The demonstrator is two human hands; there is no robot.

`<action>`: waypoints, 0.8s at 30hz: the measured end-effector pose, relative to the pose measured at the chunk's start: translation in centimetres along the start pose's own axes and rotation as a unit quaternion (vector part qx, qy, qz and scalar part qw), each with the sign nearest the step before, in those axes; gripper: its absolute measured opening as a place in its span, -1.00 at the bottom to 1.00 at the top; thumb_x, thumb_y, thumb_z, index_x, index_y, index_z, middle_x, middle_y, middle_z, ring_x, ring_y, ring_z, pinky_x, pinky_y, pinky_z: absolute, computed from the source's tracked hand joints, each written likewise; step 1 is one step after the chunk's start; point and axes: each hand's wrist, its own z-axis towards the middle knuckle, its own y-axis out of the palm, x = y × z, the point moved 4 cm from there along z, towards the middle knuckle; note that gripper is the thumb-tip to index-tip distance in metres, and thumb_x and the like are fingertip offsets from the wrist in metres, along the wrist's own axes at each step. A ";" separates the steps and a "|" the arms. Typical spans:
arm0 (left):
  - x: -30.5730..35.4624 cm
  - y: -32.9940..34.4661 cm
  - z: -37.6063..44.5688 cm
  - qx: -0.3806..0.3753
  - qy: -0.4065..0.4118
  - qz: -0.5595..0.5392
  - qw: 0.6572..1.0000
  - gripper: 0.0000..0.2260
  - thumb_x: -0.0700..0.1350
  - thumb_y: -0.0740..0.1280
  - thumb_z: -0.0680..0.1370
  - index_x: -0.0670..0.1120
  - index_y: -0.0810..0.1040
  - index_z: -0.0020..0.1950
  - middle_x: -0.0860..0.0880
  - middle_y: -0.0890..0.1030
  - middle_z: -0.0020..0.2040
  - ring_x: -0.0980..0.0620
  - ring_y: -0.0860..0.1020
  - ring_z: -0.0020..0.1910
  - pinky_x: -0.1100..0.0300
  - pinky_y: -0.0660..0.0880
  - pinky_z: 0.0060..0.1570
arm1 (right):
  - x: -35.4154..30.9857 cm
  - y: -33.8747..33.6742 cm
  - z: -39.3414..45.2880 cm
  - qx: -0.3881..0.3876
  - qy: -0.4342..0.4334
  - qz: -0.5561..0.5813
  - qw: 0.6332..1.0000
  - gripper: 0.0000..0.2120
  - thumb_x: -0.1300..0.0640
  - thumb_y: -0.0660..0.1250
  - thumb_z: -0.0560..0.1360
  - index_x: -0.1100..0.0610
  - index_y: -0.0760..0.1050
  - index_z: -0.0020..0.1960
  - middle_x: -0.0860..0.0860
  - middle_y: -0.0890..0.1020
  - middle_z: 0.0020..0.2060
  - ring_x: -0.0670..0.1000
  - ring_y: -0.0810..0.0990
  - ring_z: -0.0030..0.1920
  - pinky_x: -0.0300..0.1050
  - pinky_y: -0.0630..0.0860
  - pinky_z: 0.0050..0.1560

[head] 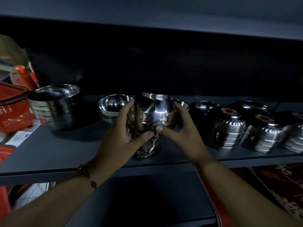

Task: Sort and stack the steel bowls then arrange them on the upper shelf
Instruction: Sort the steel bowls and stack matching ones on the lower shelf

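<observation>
- A tall stack of steel bowls (151,122) is gripped from both sides at the middle of the dark shelf (65,154), its base resting near the shelf's front edge.
- The left hand (124,133) is curled round the stack's left side, with the thumb laid across the front; a beaded bracelet (86,176) is worn on that wrist.
- The right hand (178,128) is curled round the stack's right side, its fingers hooked over a bowl rim and its thumb pressed to the front, close to the left thumb.
- A wider stack of larger bowls (55,107) is seen standing upright to the left, well apart from the held stack.
- A small nested pair of bowls (113,107) is placed just behind the left hand.
- To the right, several stacks of upturned bowls (229,130) are set in a row, with a few open bowls behind them.
- A red basket (14,110) and an orange bottle (24,76) are found at the far left.
- The scene is dimly lit, so finer detail on the steel cannot be made out.
</observation>
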 end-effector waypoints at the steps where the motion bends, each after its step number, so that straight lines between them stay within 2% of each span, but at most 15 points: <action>1: 0.8 0.3 0.1 0.002 0.014 -0.019 1.000 -0.24 0.38 0.39 0.38 0.41 0.07 0.48 0.48 0.39 0.30 0.42 0.42 0.27 0.42 0.42 0.11 | -0.5 -0.6 0.0 0.014 0.001 0.013 1.000 -0.31 -0.17 0.54 0.27 -0.22 0.38 0.34 -0.22 0.57 0.22 -0.24 0.52 0.24 -0.35 0.46 0.16; 3: 1.9 0.8 0.3 -0.010 0.039 -0.030 0.999 -0.24 0.31 0.42 0.40 0.38 0.09 0.49 0.32 0.36 0.44 0.30 0.38 0.39 0.25 0.43 0.27 | -1.3 -1.9 0.2 0.040 0.021 0.053 0.998 -0.39 -0.21 0.48 0.28 -0.15 0.44 0.30 -0.16 0.63 0.16 -0.14 0.59 0.20 -0.19 0.50 0.21; 4: 2.4 1.1 0.4 -0.020 0.057 -0.009 0.998 -0.24 0.29 0.42 0.41 0.38 0.08 0.50 0.23 0.27 0.52 0.24 0.30 0.46 0.13 0.38 0.35 | -1.5 -2.7 0.3 0.048 0.045 0.073 0.995 -0.37 -0.26 0.44 0.28 -0.09 0.47 0.30 -0.11 0.64 0.17 -0.09 0.59 0.21 -0.05 0.50 0.27; 6: 3.3 1.7 0.5 -0.047 0.125 0.086 0.987 -0.22 0.27 0.38 0.44 0.34 0.01 0.54 0.12 0.05 0.62 0.22 0.12 0.55 0.05 0.26 0.42 | -1.6 -4.1 0.3 0.046 0.114 0.108 0.987 -0.25 -0.44 0.37 0.26 -0.04 0.50 0.32 -0.04 0.63 0.22 0.00 0.57 0.26 0.15 0.44 0.33; 7: 3.6 2.1 0.6 -0.060 0.170 0.142 0.973 -0.21 0.25 0.37 0.46 0.28 -0.01 0.57 0.07 -0.02 0.63 0.17 0.08 0.57 0.04 0.24 0.42 | -1.5 -4.8 0.2 0.038 0.151 0.130 0.979 -0.18 -0.52 0.32 0.23 -0.05 0.51 0.32 -0.03 0.64 0.22 0.02 0.57 0.28 0.15 0.44 0.30; 9: 4.0 3.1 0.6 -0.075 0.255 0.232 0.936 -0.20 0.17 0.37 0.48 0.14 0.00 0.60 -0.07 -0.06 0.64 0.02 0.07 0.59 0.01 0.21 0.46 | -1.1 -6.1 -0.2 0.013 0.235 0.169 0.957 -0.13 -0.59 0.16 0.18 -0.07 0.53 0.30 -0.03 0.67 0.18 0.02 0.61 0.22 0.02 0.51 0.07; 11: 4.2 4.1 0.6 -0.080 0.311 0.285 0.903 -0.19 0.11 0.41 0.48 0.07 0.03 0.61 -0.17 -0.05 0.62 -0.07 0.07 0.59 0.07 0.13 0.52 | -0.5 -7.0 -1.0 -0.028 0.317 0.181 0.930 -0.13 -0.58 0.02 0.17 -0.07 0.60 0.19 0.00 0.71 0.08 -0.03 0.71 0.01 -0.08 0.54 -0.15; 13: 4.2 4.9 0.7 -0.088 0.323 0.301 0.893 -0.18 0.08 0.44 0.46 0.05 0.07 0.60 -0.19 -0.05 0.62 -0.08 0.09 0.58 0.13 0.10 0.52 | 0.6 -7.8 -2.0 -0.067 0.368 0.157 0.914 -0.10 -0.62 -0.06 0.16 -0.03 0.69 0.02 0.01 0.74 -0.10 -0.05 0.71 -0.24 -0.09 0.50 -0.23; 14: 4.2 5.3 0.6 -0.091 0.316 0.294 0.898 -0.21 0.09 0.44 0.45 0.06 0.12 0.58 -0.18 -0.04 0.62 -0.08 0.12 0.58 0.15 0.13 0.49 | 1.2 -8.1 -2.5 -0.085 0.381 0.139 0.910 -0.09 -0.63 -0.07 0.15 -0.01 0.71 -0.04 0.03 0.72 -0.18 -0.05 0.68 -0.32 -0.12 0.49 -0.26; 16: 4.1 5.9 0.6 -0.091 0.277 0.254 0.922 -0.34 0.18 0.39 0.44 0.10 0.27 0.49 -0.08 -0.02 0.63 0.02 0.20 0.53 0.18 0.24 0.37 | 2.3 -8.4 -3.4 -0.104 0.400 0.110 0.904 -0.03 -0.64 -0.05 0.13 0.06 0.69 0.01 0.08 0.70 -0.20 -0.01 0.64 -0.36 -0.19 0.48 -0.35; 19: 3.8 6.8 0.9 -0.086 0.146 0.131 0.977 -0.45 0.33 0.36 0.36 0.28 0.35 0.31 0.24 0.02 0.59 0.35 0.14 0.48 0.33 0.23 0.30 | 2.7 -9.2 -4.6 -0.116 0.385 0.059 0.914 -0.02 -0.65 0.00 0.08 0.07 0.65 0.04 0.10 0.71 -0.17 0.04 0.67 -0.31 -0.14 0.53 -0.26; 20: 3.6 7.1 1.0 -0.082 0.106 0.089 0.987 -0.46 0.35 0.38 0.33 0.31 0.36 0.27 0.33 0.08 0.55 0.43 0.14 0.45 0.36 0.24 0.28 | 2.5 -9.5 -4.7 -0.110 0.360 0.035 0.926 -0.06 -0.66 0.03 0.11 0.02 0.65 0.06 0.07 0.73 -0.12 0.05 0.71 -0.23 -0.09 0.58 -0.15; 22: 3.1 7.8 1.0 -0.070 0.046 0.037 0.996 -0.45 0.38 0.43 0.28 0.34 0.37 0.22 0.39 0.25 0.44 0.42 0.29 0.36 0.32 0.34 0.24 | 1.4 -10.2 -4.7 -0.059 0.269 -0.008 0.961 -0.34 -0.61 0.16 0.21 -0.30 0.55 0.15 -0.09 0.70 0.09 -0.05 0.71 -0.01 -0.04 0.60 0.09; 23: 2.9 8.2 0.9 -0.070 0.019 0.020 0.997 -0.43 0.39 0.45 0.27 0.34 0.37 0.21 0.35 0.36 0.37 0.35 0.38 0.31 0.23 0.42 0.21 | 0.4 -10.4 -4.8 -0.030 0.210 -0.032 0.977 -0.49 -0.55 0.25 0.25 -0.48 0.44 0.17 -0.26 0.62 0.18 -0.16 0.66 0.09 -0.14 0.58 0.14; 24: 2.8 8.6 0.9 -0.074 -0.006 0.006 0.997 -0.41 0.40 0.45 0.25 0.34 0.38 0.21 0.31 0.45 0.29 0.28 0.46 0.25 0.11 0.50 0.18 | -0.6 -10.6 -4.9 -0.019 0.150 -0.061 0.987 -0.47 -0.47 0.34 0.28 -0.56 0.31 0.22 -0.44 0.51 0.23 -0.28 0.56 0.19 -0.32 0.53 0.13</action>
